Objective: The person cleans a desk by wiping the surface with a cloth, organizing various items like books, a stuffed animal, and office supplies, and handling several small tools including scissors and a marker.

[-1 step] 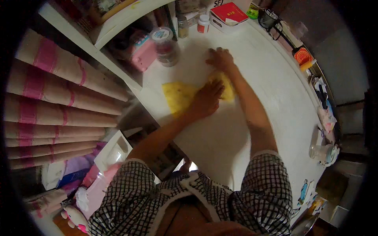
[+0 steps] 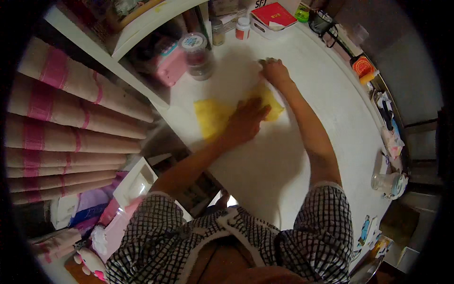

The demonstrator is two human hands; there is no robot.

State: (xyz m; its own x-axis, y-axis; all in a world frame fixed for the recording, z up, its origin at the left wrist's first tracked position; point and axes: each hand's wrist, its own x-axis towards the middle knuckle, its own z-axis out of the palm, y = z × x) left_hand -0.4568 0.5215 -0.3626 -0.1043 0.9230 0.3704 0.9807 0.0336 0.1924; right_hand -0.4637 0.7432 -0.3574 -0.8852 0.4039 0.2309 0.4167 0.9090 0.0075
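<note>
A yellow cloth (image 2: 210, 117) with faint darker spots lies on the white desk. My left hand (image 2: 246, 122) rests on its middle, fingers stretched over it and slightly blurred. Part of the cloth shows on either side of that hand, and its right part looks rumpled. Just beyond the cloth's far right edge is my right hand (image 2: 275, 75), its fingers bent and drawn together close above the desk. Whether anything is between those fingers is hidden.
At the far left of the white desk (image 2: 255, 175) stand a clear stacked tub (image 2: 197, 59) and a pink case (image 2: 170, 66). A white bottle (image 2: 242, 29) and a red booklet (image 2: 274, 15) sit at the back. A glass jar (image 2: 385, 183) stands at the right edge.
My right hand has shifted a little to the right, and its fingers have gone from spread to bent together. The cloth's right part has changed shape under my left hand, which has barely moved.
</note>
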